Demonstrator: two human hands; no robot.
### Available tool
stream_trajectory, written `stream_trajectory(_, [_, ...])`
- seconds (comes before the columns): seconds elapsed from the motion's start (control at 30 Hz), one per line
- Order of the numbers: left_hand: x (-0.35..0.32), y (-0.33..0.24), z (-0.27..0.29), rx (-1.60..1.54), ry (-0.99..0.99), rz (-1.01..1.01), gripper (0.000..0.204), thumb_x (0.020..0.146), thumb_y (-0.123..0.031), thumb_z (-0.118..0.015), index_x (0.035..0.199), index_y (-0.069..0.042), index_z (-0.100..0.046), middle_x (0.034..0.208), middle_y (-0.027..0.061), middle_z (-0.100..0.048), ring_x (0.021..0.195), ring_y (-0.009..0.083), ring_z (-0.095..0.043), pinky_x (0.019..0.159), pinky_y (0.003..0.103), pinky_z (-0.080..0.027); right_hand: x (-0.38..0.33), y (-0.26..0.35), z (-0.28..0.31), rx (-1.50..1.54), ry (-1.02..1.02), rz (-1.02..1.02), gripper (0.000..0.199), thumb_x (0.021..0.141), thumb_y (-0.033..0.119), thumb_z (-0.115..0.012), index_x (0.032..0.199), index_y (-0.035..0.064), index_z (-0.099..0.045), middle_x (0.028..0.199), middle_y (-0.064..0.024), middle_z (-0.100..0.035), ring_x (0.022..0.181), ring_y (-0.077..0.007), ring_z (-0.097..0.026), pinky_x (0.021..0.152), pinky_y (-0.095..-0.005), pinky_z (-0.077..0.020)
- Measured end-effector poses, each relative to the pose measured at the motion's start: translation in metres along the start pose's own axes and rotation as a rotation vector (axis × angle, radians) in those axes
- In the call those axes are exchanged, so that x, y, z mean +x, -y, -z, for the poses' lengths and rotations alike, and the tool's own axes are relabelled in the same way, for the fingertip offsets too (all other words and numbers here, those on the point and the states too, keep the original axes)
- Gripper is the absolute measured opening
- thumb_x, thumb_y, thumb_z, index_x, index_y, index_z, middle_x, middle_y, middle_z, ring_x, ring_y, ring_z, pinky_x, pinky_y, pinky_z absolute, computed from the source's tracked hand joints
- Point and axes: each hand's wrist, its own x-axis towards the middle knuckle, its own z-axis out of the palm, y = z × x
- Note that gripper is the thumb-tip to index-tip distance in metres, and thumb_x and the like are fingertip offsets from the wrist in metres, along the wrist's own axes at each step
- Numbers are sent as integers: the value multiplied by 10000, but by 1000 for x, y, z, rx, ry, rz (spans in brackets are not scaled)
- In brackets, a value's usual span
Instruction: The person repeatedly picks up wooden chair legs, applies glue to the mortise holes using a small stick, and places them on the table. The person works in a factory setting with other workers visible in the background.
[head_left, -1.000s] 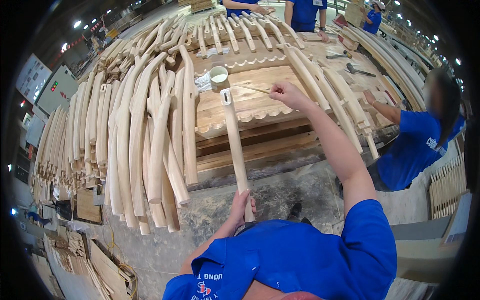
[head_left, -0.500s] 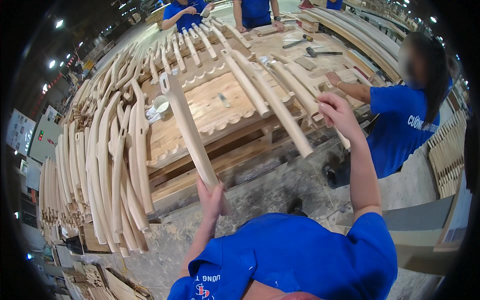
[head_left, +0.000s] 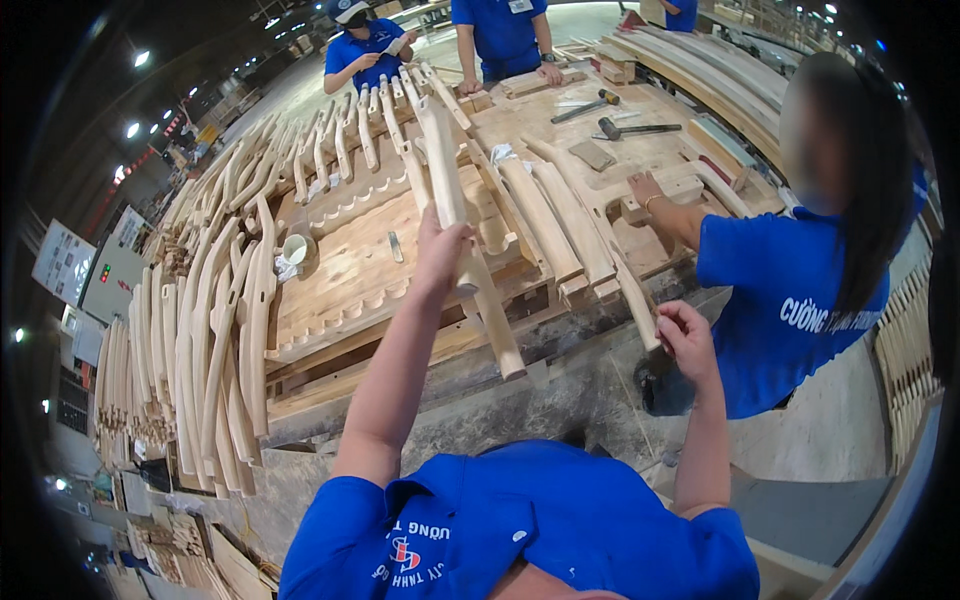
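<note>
My left hand (head_left: pixel 440 245) is wrapped around a pale wooden chair-leg-like piece (head_left: pixel 443 165), held slanting away over the workbench. Its near end overlaps another long wooden piece (head_left: pixel 492 320) that juts past the bench's front edge. To the right, my right hand (head_left: pixel 687 335) is closed with its fingertips pinched together, beside the near end of a slim wooden piece (head_left: pixel 632 293). Whatever may be between those fingertips is too small to make out. Between the hands, thick wooden pieces (head_left: pixel 548 225) lie side by side on the bench.
Many curved wooden pieces (head_left: pixel 205 340) are stacked at left. A white cup (head_left: pixel 297 250) and a small flat tool (head_left: pixel 396 247) sit by a scalloped wooden rack (head_left: pixel 345 325). Two mallets (head_left: pixel 640 129) lie farther back. A co-worker (head_left: pixel 790 290) reaches in from the right; others stand across the bench.
My left hand has carried the wooden piece rightward and farther over the bench, above the other long piece. My right hand has come down beside the slim piece's end. The view has shifted slightly.
</note>
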Motion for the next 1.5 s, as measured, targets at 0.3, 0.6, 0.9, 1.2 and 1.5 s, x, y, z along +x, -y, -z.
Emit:
stream_trajectory(0.3, [38, 59, 92, 463, -262, -81, 533, 676, -29, -538, 1193, 19, -417, 1028, 168, -552, 922, 259, -566, 809, 353, -452, -19, -37, 35, 31, -67, -47, 139, 875, 80, -544, 993, 16, -581, 731, 5, -556, 584, -24, -463, 503, -175, -358])
stream_trajectory(0.6, [62, 91, 93, 360, -200, 184, 419, 715, 23, -463, 1128, 23, -395, 906, 171, -572, 741, 237, -601, 581, 335, -501, 13, -47, 12, 92, 43, -89, 131, 885, 88, -528, 981, 11, -574, 700, 8, -537, 562, -28, -441, 497, -180, -352])
stream_trajectory(0.9, [40, 110, 134, 836, -275, -75, 491, 889, -298, -411, 1253, 30, -375, 1044, 287, -573, 880, 380, -613, 824, 433, -455, 15, -35, 6, -102, -26, -68, 146, 870, 92, -533, 977, 8, -583, 702, 3, -551, 648, -61, -505, 595, -215, -412])
stream_trajectory(1.2, [5, 93, 147, 1338, -136, 9, 333, 886, -312, -411, 1054, -98, -604, 905, 189, -639, 859, 373, -602, 740, 482, -456, 40, 70, 5, -953, -207, 161, 174, 890, 165, -488, 935, 26, -581, 682, -71, -577, 644, -176, -558, 595, -303, -428])
stream_trajectory(1.5, [10, 98, 137, 1265, -183, 287, 549, 922, -488, -258, 1055, -102, -625, 928, 188, -646, 902, 363, -606, 787, 479, -441, 128, 13, -58, 197, -109, 26, 120, 905, 126, -509, 967, 31, -550, 680, -5, -520, 526, -49, -432, 443, -189, -327])
